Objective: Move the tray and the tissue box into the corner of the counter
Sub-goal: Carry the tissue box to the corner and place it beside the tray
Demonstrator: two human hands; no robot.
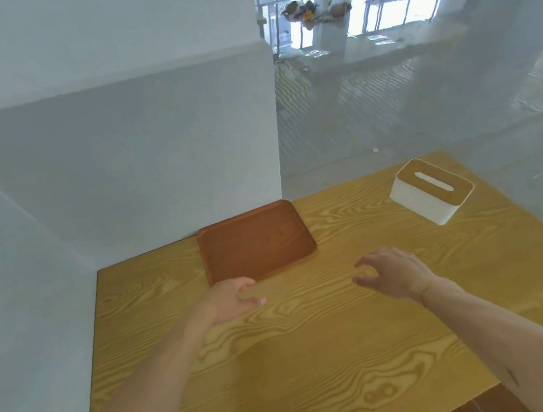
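Tray position: the brown tray [255,240] lay flat on the wood-grain worktop [317,355], its far edge against or just shy of the back wall [153,159]; contact could not be confirmed. It sat near the end of that wall, well apart from the left wall.
Tissue box position: the white tissue box [432,195] with the wooden lid stood on the worktop's right side, just beside the glass panel [422,99], well apart from the tray.
Progress: judged early. If the intended corner is the one where the back and left walls meet, neither item was in it; bare worktop showed between the tray and the left wall.
Remaining: tray to be slid left into the corner; tissue box to be carried across and set beside or on it.
Tray axis: long axis ran roughly from near edge to far edge, skewed slightly left at the far end; not square to the worktop edge.
Tissue box axis: long axis ran diagonally, from far-left to near-right; the slot in the lid followed the same line and faced up.
Left hand grip: left hand [232,299] at the tray's near-left corner, fingers curled and apart, touching or just beside the rim; nothing clamped.
Right hand grip: right hand [393,274] hovered over bare worktop, fingers spread apart, empty, between tray and tissue box.
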